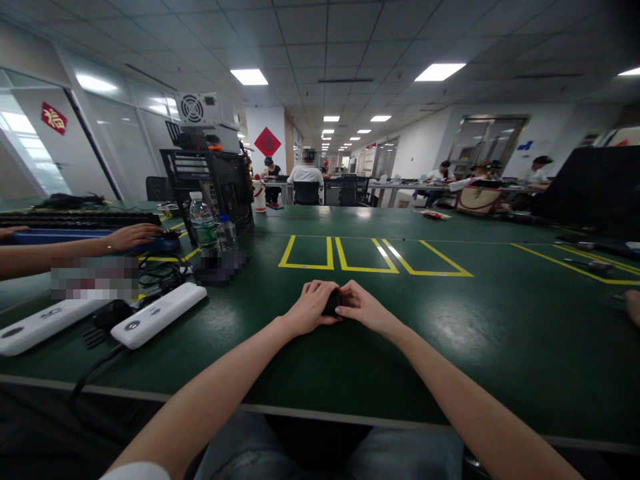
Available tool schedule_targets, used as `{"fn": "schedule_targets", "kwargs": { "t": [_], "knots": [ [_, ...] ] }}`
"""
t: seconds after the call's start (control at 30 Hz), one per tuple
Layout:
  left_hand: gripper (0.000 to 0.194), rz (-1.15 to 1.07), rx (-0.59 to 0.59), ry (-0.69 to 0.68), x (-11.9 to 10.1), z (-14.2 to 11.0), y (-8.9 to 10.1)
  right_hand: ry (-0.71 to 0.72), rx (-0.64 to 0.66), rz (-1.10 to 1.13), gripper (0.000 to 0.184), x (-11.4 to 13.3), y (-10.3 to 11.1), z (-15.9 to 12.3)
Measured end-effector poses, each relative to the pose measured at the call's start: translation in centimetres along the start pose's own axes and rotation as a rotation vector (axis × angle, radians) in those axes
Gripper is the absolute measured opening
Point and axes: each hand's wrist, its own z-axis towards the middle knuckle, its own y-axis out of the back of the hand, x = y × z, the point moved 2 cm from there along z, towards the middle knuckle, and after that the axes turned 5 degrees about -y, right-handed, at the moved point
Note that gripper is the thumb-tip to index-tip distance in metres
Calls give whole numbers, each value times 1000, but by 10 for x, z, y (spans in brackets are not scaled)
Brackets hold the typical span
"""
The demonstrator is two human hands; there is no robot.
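1. Small black object is ahead at twelve o'clock, over the bench.
2. Left hand and right hand have fingers closed around its sides.
3. Probably light and stiff; best held at nine and three o'clock.

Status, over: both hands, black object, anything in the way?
Left hand, right hand: both on small black object. Object partly hidden by hands. Nearby clutter, white bar and bottle, off left, touching neither hand.
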Motion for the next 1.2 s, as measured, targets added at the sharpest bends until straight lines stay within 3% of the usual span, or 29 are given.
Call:
{"fn": "schedule_targets", "kwargs": {
  "t": [0.2,0.37,0.57,0.73,0.93,1.1,1.2],
  "knots": [
    [58,2,-2,-6,1,0,-1,-39,-59,-32,23,3,-1,-2],
    [58,4,5,3,1,0,-1,-105,-64,1,29,-6,-1,2],
    [55,17,16,4,-1,0,1,-2,-26,-15,35,-5,1,3],
    [57,19,4,-1,1,0,-1,-41,-55,-13,23,0,1,0],
    [56,8,4,-2,1,0,-2,-123,-80,-9,30,-8,3,3],
    [56,6,9,-7,0,0,0,-27,15,14,33,-5,3,2],
    [56,2,10,-4,-1,0,1,-21,8,0,29,-1,3,-1]
  ]
}}
